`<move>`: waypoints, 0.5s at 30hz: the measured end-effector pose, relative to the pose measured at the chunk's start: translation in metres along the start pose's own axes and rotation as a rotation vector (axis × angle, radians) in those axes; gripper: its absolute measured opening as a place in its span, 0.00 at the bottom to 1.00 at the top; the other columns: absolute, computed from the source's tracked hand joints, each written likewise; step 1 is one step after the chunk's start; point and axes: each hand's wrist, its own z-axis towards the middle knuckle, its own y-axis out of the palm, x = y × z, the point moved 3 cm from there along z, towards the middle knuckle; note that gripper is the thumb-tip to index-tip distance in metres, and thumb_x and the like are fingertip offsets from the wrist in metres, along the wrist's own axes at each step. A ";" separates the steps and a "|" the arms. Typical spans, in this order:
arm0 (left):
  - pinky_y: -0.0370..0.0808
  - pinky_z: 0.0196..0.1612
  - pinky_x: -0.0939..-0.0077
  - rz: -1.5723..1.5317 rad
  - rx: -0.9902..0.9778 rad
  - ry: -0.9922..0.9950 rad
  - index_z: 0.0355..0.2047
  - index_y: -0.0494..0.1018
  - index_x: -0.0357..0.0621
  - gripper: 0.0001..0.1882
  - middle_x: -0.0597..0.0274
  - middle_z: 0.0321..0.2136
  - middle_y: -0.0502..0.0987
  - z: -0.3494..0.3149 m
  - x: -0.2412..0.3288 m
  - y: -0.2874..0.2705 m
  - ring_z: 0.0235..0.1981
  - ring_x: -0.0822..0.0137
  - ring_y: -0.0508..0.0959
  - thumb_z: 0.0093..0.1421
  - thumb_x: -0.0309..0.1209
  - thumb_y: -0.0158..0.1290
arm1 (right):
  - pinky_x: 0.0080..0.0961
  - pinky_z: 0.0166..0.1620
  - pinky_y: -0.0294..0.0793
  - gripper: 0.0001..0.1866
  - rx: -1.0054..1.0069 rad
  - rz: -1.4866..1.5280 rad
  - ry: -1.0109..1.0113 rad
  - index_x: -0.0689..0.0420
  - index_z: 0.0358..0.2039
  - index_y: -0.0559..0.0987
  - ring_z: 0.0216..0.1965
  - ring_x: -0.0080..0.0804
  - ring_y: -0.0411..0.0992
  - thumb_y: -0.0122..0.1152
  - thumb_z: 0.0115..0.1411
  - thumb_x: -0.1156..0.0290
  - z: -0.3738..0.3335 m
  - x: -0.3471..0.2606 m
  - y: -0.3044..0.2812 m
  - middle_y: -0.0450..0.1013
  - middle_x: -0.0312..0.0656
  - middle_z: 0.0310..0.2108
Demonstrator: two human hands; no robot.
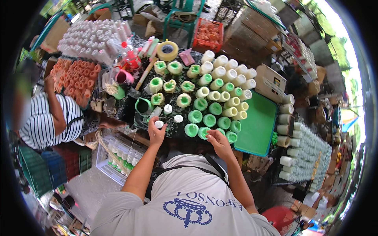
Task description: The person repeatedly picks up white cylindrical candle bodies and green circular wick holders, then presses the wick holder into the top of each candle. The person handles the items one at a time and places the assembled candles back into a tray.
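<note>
At the near edge of a dark table, my left hand (156,133) has its thumb and fingers closed on a small white round piece (159,124). Two similar white pieces lie just beyond it, one being a small white cap-like piece (178,118). My right hand (221,144) is curled with its fingertips together beside a pale green cup-shaped piece (203,133); whatever they pinch is too small to make out. Rows of green cups (195,116) and cream cylinders (239,80) stand ahead of it. Cream pieces with green centres (156,85) sit farther left, near a dark green pitcher (144,106).
A green tray (254,124) lies at the right of the table. Tape roll (167,51), red-labelled bottle (130,57) and orange cups (75,76) stand at the far left. A person in a striped shirt (51,120) sits left, near a white crate (112,165).
</note>
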 end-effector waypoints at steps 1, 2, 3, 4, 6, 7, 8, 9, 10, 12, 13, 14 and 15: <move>0.74 0.56 0.57 0.006 -0.019 0.014 0.53 0.69 0.36 0.32 0.48 0.49 0.76 0.000 -0.003 0.000 0.51 0.48 0.78 0.51 0.27 0.73 | 0.27 0.51 0.75 0.17 0.012 0.012 -0.001 0.62 0.54 0.78 0.45 0.27 0.76 0.60 0.73 0.64 0.000 0.003 0.000 0.80 0.42 0.45; 0.74 0.56 0.58 -0.017 -0.033 0.012 0.54 0.69 0.35 0.33 0.48 0.49 0.76 -0.003 -0.006 0.001 0.51 0.49 0.78 0.51 0.27 0.73 | 0.27 0.50 0.76 0.17 0.023 0.023 -0.002 0.62 0.54 0.79 0.45 0.27 0.76 0.60 0.73 0.63 -0.002 0.005 -0.001 0.80 0.42 0.45; 0.74 0.56 0.58 -0.035 -0.036 0.011 0.54 0.69 0.35 0.33 0.48 0.49 0.76 -0.003 -0.006 0.000 0.51 0.49 0.78 0.51 0.27 0.73 | 0.27 0.50 0.76 0.18 0.022 0.008 0.001 0.62 0.55 0.79 0.44 0.27 0.76 0.60 0.73 0.63 -0.003 0.001 -0.001 0.80 0.41 0.45; 0.74 0.57 0.58 -0.055 -0.037 0.008 0.54 0.69 0.35 0.33 0.48 0.49 0.76 -0.003 -0.005 -0.002 0.51 0.50 0.78 0.51 0.27 0.73 | 0.27 0.50 0.76 0.18 0.026 0.009 0.005 0.62 0.55 0.79 0.44 0.27 0.76 0.60 0.73 0.63 -0.004 0.005 -0.003 0.80 0.41 0.45; 0.74 0.57 0.59 -0.040 -0.050 0.011 0.55 0.68 0.35 0.34 0.48 0.50 0.75 -0.004 -0.007 -0.001 0.51 0.51 0.77 0.50 0.27 0.73 | 0.27 0.49 0.76 0.18 0.032 0.009 0.008 0.62 0.55 0.79 0.44 0.28 0.76 0.60 0.73 0.62 -0.003 0.011 -0.008 0.80 0.41 0.45; 0.74 0.57 0.59 -0.035 -0.049 0.015 0.55 0.68 0.35 0.34 0.48 0.50 0.75 -0.004 -0.008 -0.002 0.51 0.51 0.77 0.50 0.27 0.73 | 0.27 0.49 0.76 0.18 0.034 0.023 0.022 0.62 0.55 0.78 0.44 0.28 0.76 0.60 0.73 0.62 -0.003 0.013 -0.010 0.80 0.41 0.45; 0.74 0.57 0.59 -0.030 -0.048 0.019 0.55 0.68 0.35 0.35 0.48 0.50 0.75 -0.005 -0.009 -0.002 0.52 0.51 0.77 0.50 0.27 0.73 | 0.28 0.49 0.76 0.18 0.035 0.037 0.035 0.62 0.55 0.78 0.44 0.28 0.76 0.60 0.73 0.62 -0.003 0.014 -0.012 0.80 0.41 0.45; 0.74 0.57 0.63 -0.031 -0.029 0.025 0.55 0.69 0.36 0.35 0.51 0.49 0.76 -0.005 -0.009 -0.003 0.50 0.55 0.78 0.50 0.27 0.74 | 0.28 0.49 0.76 0.18 0.037 0.051 0.046 0.62 0.55 0.78 0.43 0.28 0.76 0.60 0.73 0.61 -0.002 0.015 -0.014 0.80 0.41 0.45; 0.74 0.57 0.62 -0.013 -0.017 0.046 0.55 0.69 0.36 0.34 0.51 0.49 0.76 -0.006 -0.007 -0.001 0.50 0.54 0.78 0.50 0.27 0.74 | 0.29 0.49 0.76 0.18 0.026 0.006 0.032 0.62 0.55 0.78 0.43 0.28 0.76 0.60 0.73 0.61 0.000 0.013 -0.018 0.80 0.42 0.44; 0.73 0.56 0.61 0.043 0.005 0.009 0.54 0.69 0.37 0.34 0.51 0.48 0.75 -0.008 -0.006 -0.004 0.49 0.53 0.77 0.49 0.27 0.74 | 0.30 0.48 0.77 0.19 0.009 -0.090 0.010 0.61 0.55 0.78 0.43 0.29 0.76 0.60 0.72 0.61 0.007 0.007 -0.029 0.80 0.42 0.44; 0.73 0.57 0.61 0.088 0.022 0.022 0.53 0.69 0.36 0.34 0.51 0.48 0.75 -0.007 -0.007 -0.005 0.50 0.52 0.76 0.49 0.27 0.74 | 0.31 0.48 0.77 0.19 -0.005 -0.116 -0.018 0.61 0.54 0.78 0.42 0.30 0.76 0.59 0.73 0.60 0.012 0.006 -0.034 0.80 0.43 0.44; 0.72 0.57 0.60 0.069 0.020 -0.011 0.53 0.69 0.36 0.34 0.50 0.49 0.75 -0.009 -0.008 -0.002 0.50 0.51 0.76 0.49 0.27 0.74 | 0.31 0.48 0.77 0.19 0.000 -0.142 -0.024 0.61 0.54 0.78 0.41 0.31 0.76 0.59 0.72 0.60 0.013 0.005 -0.045 0.80 0.43 0.44; 0.72 0.57 0.60 0.056 0.028 -0.031 0.54 0.69 0.36 0.34 0.50 0.49 0.75 -0.012 -0.006 -0.003 0.50 0.51 0.76 0.49 0.27 0.74 | 0.31 0.48 0.77 0.19 -0.004 -0.160 -0.031 0.61 0.54 0.78 0.41 0.31 0.76 0.59 0.72 0.60 0.015 0.005 -0.050 0.80 0.44 0.44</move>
